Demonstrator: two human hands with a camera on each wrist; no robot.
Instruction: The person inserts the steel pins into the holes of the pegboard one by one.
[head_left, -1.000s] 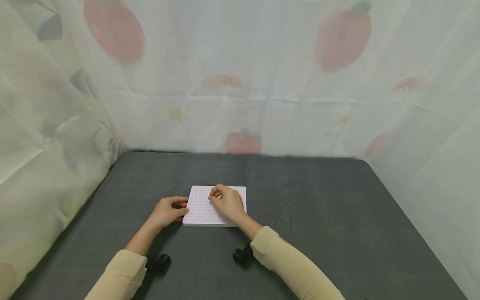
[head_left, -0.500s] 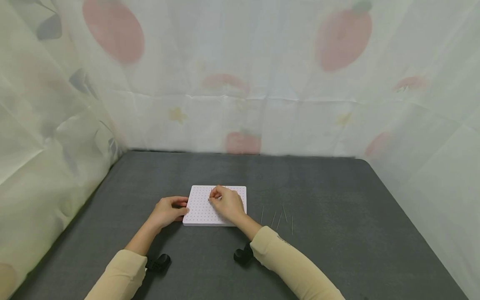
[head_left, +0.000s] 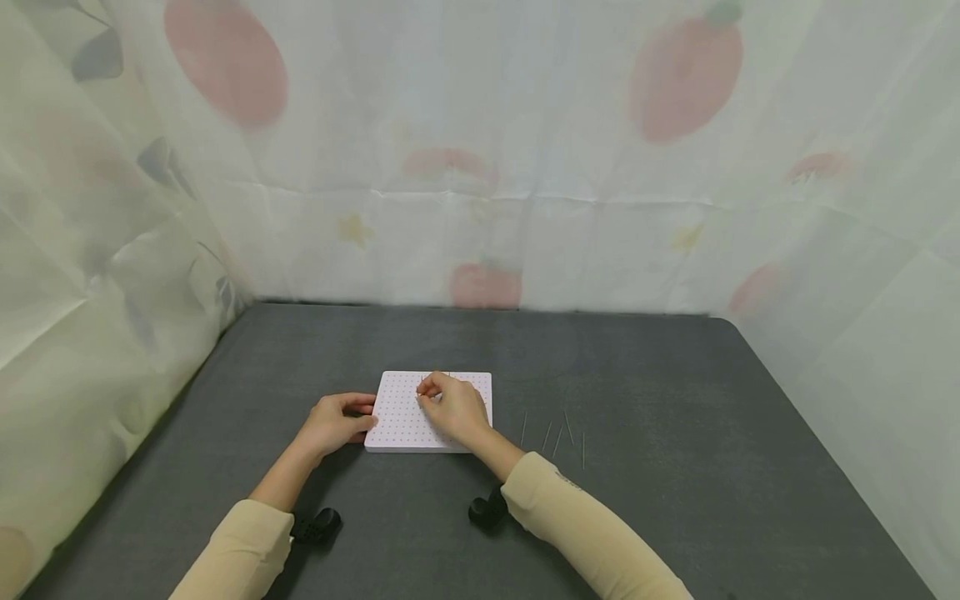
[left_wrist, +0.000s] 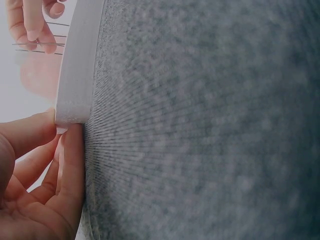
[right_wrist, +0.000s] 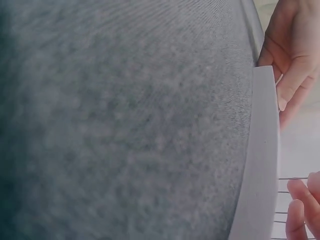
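Observation:
A white pegboard (head_left: 396,429) with a grid of small holes lies flat on the table. My left hand (head_left: 335,422) holds its left edge, the thumb against the top face and the fingers at the side. Over the middle of the board, my right hand (head_left: 459,410) pinches a thin metal pin (left_wrist: 21,44) between thumb and fingertips. That pin stands upright, its lower end close to the board; whether it sits in a hole I cannot tell. Several other pins, among them one pin (left_wrist: 59,24) near the fingers, stand upright in the board, partly hidden by the right hand.
To the right of the board several loose pins (head_left: 567,428) lie on the dark grey table (head_left: 675,467). Printed curtains (head_left: 562,167) rise behind the table and along both sides. Black wrist devices (head_left: 487,511) hang under both forearms.
My right hand has sunk very slightly towards the board with the pin in its fingertips. The left hand and the loose pins stay where they were.

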